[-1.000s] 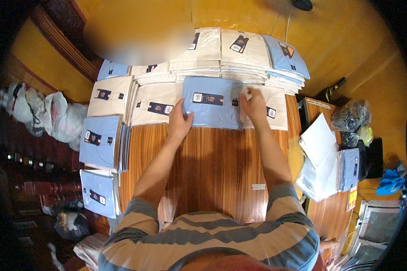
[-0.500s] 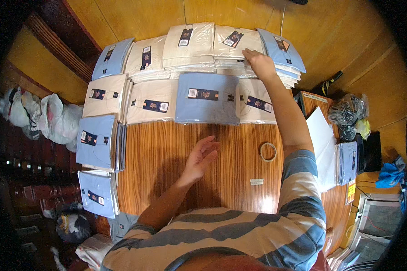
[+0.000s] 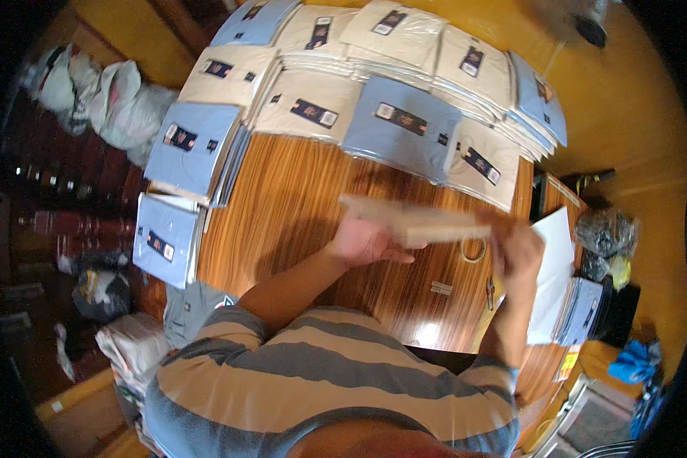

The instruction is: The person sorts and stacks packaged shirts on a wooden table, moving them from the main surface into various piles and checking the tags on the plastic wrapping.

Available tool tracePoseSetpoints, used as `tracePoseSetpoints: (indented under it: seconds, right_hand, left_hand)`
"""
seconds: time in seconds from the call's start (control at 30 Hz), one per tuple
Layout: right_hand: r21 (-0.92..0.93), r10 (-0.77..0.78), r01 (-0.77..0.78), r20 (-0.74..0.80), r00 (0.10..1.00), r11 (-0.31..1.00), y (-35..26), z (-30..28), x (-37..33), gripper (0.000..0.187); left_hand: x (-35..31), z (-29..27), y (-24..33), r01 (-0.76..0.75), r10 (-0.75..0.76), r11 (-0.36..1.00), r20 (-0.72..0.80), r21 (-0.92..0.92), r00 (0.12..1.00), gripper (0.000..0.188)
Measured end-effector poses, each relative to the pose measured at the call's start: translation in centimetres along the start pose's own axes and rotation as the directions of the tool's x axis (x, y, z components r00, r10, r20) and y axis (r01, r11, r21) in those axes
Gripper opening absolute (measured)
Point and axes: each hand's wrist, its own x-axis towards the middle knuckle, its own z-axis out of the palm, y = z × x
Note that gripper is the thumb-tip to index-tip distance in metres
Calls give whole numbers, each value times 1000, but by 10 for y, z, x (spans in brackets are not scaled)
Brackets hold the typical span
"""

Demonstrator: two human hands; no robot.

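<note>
A flat beige packaged shirt (image 3: 427, 223), blurred by motion, hangs level above the wooden table (image 3: 298, 206). My left hand (image 3: 365, 241) supports its left end from below. My right hand (image 3: 517, 253) grips its right end. Beyond it lie stacks of packaged shirts, the nearest a blue packet (image 3: 401, 126) beside a beige packet (image 3: 481, 164).
More blue packets (image 3: 191, 145) and another pile (image 3: 164, 237) line the table's left edge. A tape ring (image 3: 473, 249) and a small label (image 3: 440, 288) lie on the wood near my right hand. White papers (image 3: 551, 263) sit at the right. Bags (image 3: 118, 99) lie on the floor at left.
My right hand has drawn back from the far stacks with a beige packet. My left hand has risen from the table to take its other end. The view has tilted.
</note>
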Motion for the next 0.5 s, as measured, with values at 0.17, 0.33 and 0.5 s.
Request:
tracePoseSetpoints:
  seconds: [0.17,0.33,0.5]
  right_hand:
    - [147,203,-226,153,967,963,-48,23,-50,22]
    - [487,492,-458,65,868,744,-76,77,-86,27]
    - [-5,231,-235,211,950,972,-88,59,-39,35]
  left_hand:
    - [-79,-47,-13,-243,239,970,-102,-23,966,85]
    - [-144,-39,19,-122,122,960,-18,-252,992,76]
    - [-187,-5,72,-19,29,999,-276,40,961,68]
